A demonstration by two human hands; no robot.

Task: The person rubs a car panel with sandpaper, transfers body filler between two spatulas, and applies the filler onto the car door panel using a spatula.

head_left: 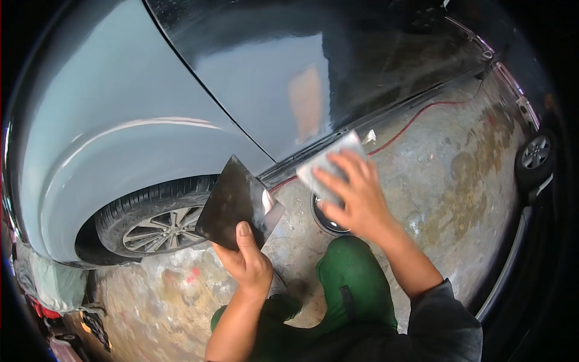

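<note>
One bare left hand (pixel 248 263) and one bare right hand (pixel 357 196) make two hands, with one flat, dark, square-cornered plate (pixel 231 200) on the left and one pale rectangular pad (pixel 330 158) on the right. One silver spoked wheel (pixel 172 230) on the left and a second spoked wheel (pixel 535 152) at the far right make two clearly visible wheels. Between them are one long red hose (pixel 416 119), one small white scrap (pixel 370 136) and one round, dark-rimmed container (pixel 316 214).

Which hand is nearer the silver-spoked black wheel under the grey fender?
Left. In view, the left hand is just right of the wheel; the right hand is farther right.
</note>
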